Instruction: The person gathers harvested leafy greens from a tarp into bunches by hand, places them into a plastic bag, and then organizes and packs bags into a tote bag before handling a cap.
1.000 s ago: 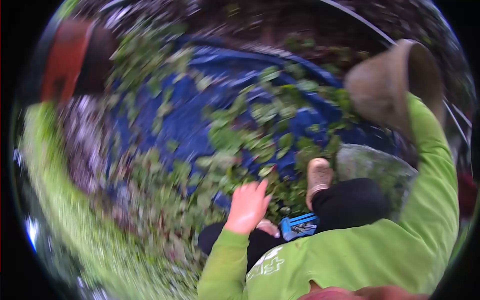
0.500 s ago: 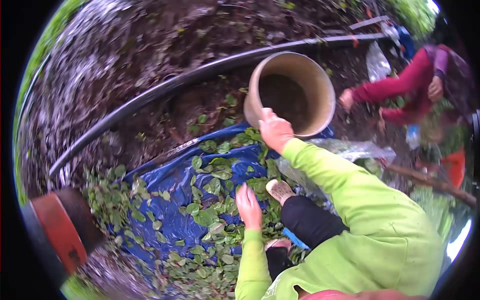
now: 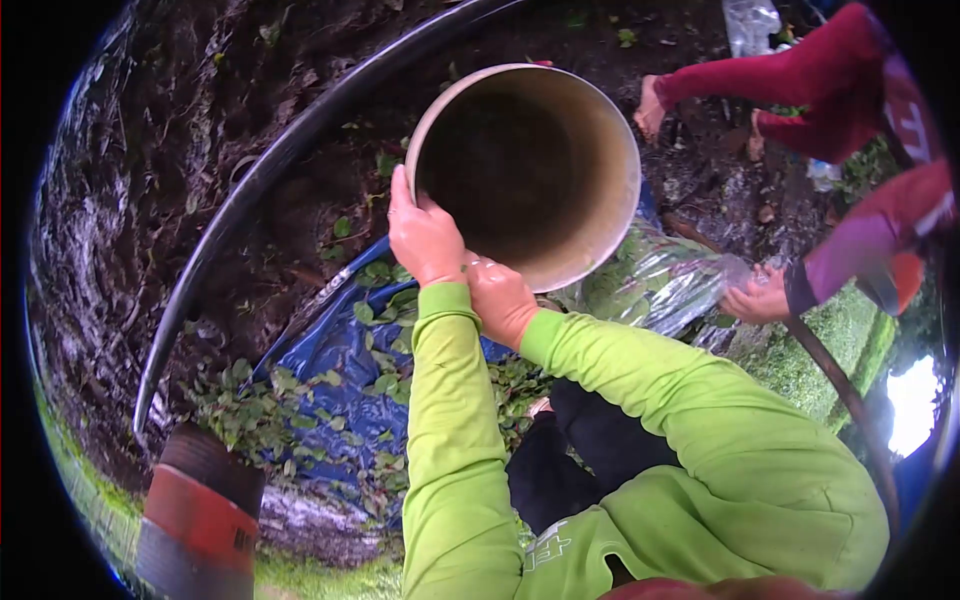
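Head view: a person in a bright green long-sleeved top and dark trousers, seen from above, has both bare hands on a large beige bucket [image 3: 595,215]. The bucket is in the upper middle, its round mouth turned toward the camera; the inside is dark, so any contents cannot be made out. The left hand [image 3: 425,235] is at the left edge of the mouth, its grip pinching the rim, fingers pointing upward. The right hand [image 3: 500,300] is at the lower edge, just beside the left wrist, its grip folded closed on the rim, fingertips partly hidden.

Below the bucket, a wrinkled blue tarp [image 3: 315,350] lies on dark, muddy ground [image 3: 280,100], scattered with green leaves [image 3: 235,410]. A long grey pipe [image 3: 215,215] curves over the soil to the left. At lower left is a cylinder [image 3: 200,520] banded in black and red.

To the right, another person in maroon trousers stands barefoot; that co-worker's hand [image 3: 760,295], below a purple sleeve [image 3: 850,255], touches clear plastic [image 3: 690,280], which lies just beside the bucket. A thin brown pole [image 3: 840,370] slants down below that hand
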